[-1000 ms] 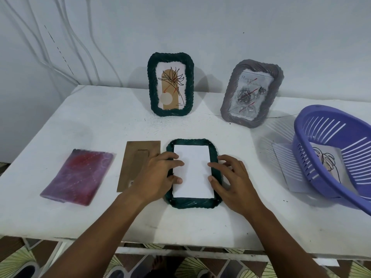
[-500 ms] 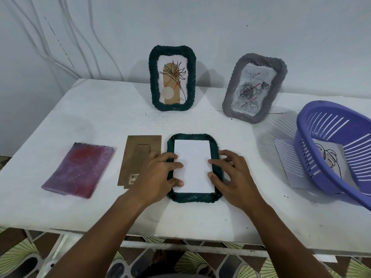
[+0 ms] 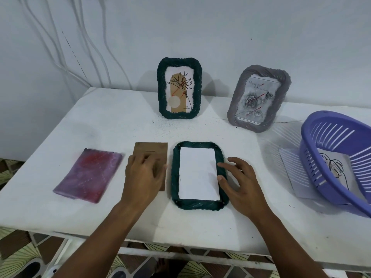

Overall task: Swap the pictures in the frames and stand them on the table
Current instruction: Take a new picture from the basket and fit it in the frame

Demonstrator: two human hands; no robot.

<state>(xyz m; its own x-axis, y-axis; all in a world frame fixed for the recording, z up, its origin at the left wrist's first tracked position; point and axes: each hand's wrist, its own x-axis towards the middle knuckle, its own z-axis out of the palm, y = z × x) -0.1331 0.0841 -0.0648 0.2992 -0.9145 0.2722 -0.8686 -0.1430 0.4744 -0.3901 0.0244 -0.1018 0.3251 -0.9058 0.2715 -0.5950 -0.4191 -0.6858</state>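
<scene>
Fingers of left hand [image 3: 143, 177] lie flat on backing board [image 3: 153, 152], right hand [image 3: 240, 183] relaxed beside frame [image 3: 197, 203].

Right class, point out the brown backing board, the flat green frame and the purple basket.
brown backing board [image 3: 151, 150]: head view, upper bare part.
flat green frame [image 3: 197, 204]: head view, bottom edge.
purple basket [image 3: 307, 167]: head view, slotted left wall.

Face-down frame [image 3: 198, 175] centre-front on table [image 3: 112, 121], backing board [image 3: 152, 157] left, basket [image 3: 337, 159] right, two standing frames [image 3: 179, 88] behind.

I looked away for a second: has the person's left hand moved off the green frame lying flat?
Yes. The left hand has slid left, off the flat green frame, and now rests on the brown backing board beside it.
</scene>
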